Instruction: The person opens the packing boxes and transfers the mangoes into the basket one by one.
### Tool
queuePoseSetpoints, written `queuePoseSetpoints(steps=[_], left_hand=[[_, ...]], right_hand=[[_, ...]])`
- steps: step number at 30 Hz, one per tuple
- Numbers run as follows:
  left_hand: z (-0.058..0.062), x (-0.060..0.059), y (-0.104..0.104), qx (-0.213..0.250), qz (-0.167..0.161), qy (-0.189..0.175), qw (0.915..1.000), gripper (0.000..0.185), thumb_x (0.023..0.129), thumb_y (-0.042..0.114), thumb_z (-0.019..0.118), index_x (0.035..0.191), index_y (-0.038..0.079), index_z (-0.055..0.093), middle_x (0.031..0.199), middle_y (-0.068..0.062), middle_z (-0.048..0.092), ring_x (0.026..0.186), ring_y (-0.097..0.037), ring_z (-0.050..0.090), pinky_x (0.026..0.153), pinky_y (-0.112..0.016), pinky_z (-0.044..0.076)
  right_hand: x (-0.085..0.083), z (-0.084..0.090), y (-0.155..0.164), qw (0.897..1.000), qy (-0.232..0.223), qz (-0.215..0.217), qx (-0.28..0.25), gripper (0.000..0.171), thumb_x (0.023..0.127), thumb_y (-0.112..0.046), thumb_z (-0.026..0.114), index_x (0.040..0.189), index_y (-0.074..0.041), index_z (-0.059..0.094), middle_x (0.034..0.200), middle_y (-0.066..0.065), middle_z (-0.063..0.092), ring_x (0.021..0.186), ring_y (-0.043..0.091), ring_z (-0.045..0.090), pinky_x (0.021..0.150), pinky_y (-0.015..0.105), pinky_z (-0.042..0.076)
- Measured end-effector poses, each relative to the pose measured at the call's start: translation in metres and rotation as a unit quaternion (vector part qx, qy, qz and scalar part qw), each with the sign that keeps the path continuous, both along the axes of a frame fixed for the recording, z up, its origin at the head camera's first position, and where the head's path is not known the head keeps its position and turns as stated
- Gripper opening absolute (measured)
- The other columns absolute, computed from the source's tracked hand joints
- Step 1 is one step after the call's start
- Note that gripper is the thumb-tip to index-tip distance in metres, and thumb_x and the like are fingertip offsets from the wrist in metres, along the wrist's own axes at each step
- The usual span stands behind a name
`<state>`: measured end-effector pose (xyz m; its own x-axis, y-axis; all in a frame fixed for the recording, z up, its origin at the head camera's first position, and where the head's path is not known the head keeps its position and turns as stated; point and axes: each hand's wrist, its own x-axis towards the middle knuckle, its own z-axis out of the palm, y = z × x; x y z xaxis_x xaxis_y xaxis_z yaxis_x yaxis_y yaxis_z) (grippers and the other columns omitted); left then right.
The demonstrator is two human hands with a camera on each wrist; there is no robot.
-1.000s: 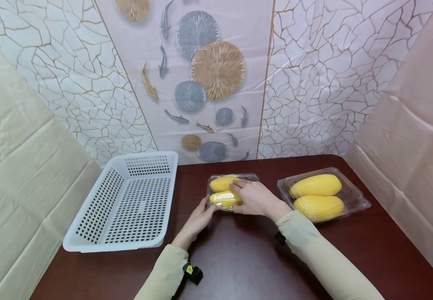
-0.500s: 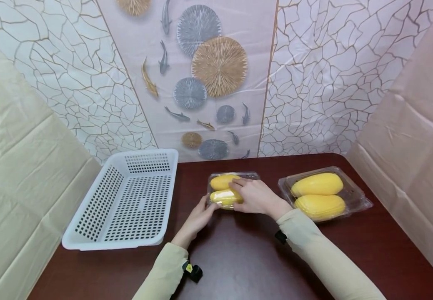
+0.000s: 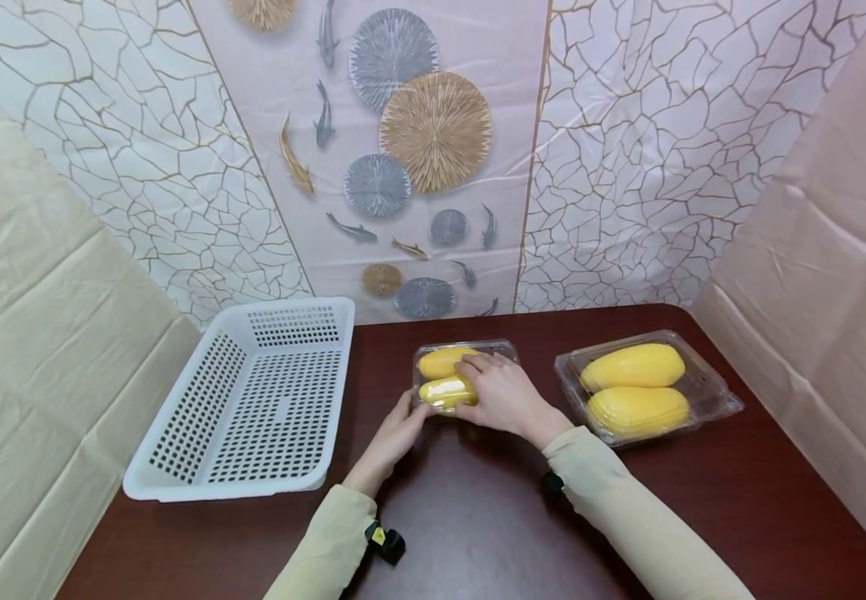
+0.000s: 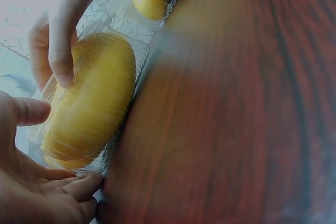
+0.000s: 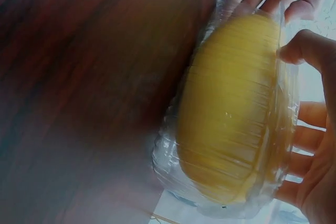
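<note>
A clear plastic clamshell box [image 3: 506, 350] lies on the table with two yellow oblong fruits [image 3: 446, 390] inside, mango-like in shape. My left hand [image 3: 395, 432] holds its left end; in the left wrist view the thumb [image 4: 34, 111] is by the lid and the other fingers lie along the lower edge. My right hand [image 3: 508, 396] rests over the right part of the lid, covering part of both fruits. In the right wrist view its thumb [image 5: 299, 48] touches the near side of the lid, with the other fingers extended across the far side.
To the right, a second clear box [image 3: 713, 400] holds two larger yellow fruits [image 3: 635, 387]. A white perforated basket [image 3: 335, 417] stands at the left with nothing in it. Patterned cloth [image 3: 628, 150] hangs behind the dark red table [image 3: 470, 517].
My right hand has shifted slightly to the left over the lid. The left hand stays at the box's left end, and the box keeps its place.
</note>
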<state>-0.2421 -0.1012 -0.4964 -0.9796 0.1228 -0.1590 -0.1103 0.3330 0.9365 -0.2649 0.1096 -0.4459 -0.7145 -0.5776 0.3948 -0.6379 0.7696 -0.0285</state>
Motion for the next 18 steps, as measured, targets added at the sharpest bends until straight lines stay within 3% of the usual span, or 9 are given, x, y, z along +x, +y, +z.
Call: queuePoseSetpoints(steps=[18], left_hand=[[0.0017,-0.001,-0.0015,0.026,-0.005,-0.018,0.9995,0.078,0.091,0.043,0.06,0.157,0.011,0.033,0.155,-0.016,0.041,0.142,-0.031,0.036,0.113,-0.054,0.03]], right_hand=[[0.0,-0.0052,-0.0078,1.0,0.018,-0.017,-0.002,0.06,0.082,-0.041,0.072,0.124,0.001,0.066,0.124,0.019,0.067,0.117,0.038,0.062,0.1,0.057,0.046]])
